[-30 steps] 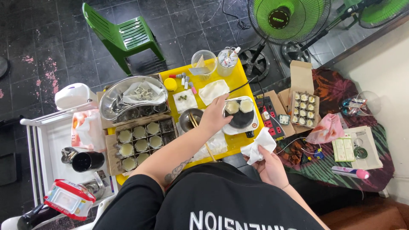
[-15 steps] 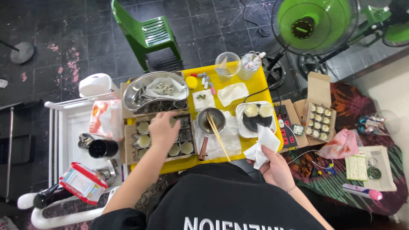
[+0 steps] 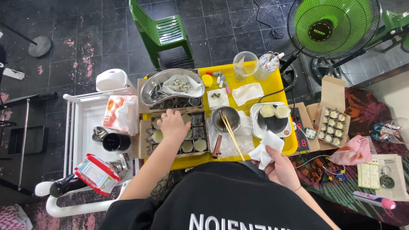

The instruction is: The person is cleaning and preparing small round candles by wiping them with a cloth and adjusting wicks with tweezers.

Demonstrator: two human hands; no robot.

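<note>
My left hand (image 3: 172,125) rests palm down over a cardboard tray of small round tins (image 3: 187,135) at the left of the yellow table (image 3: 272,85); whether it grips a tin is hidden. My right hand (image 3: 279,167) holds a crumpled white tissue (image 3: 266,147) at the table's front edge, just below a small hotplate (image 3: 272,119) carrying two pale filled tins. Between the hands stands a metal pot (image 3: 226,118) with wooden chopsticks (image 3: 232,135) laid across it.
A steel bowl (image 3: 172,87) of small parts sits at the back left, two clear cups (image 3: 255,64) at the back. A white cart (image 3: 91,140) stands left, an open box of filled tins (image 3: 332,121) right, a green fan (image 3: 332,27) and green chair (image 3: 162,30) beyond.
My left hand moved from the hotplate on the right across to the tray of tins on the left. The right hand kept the tissue. The camera view shifted right.
</note>
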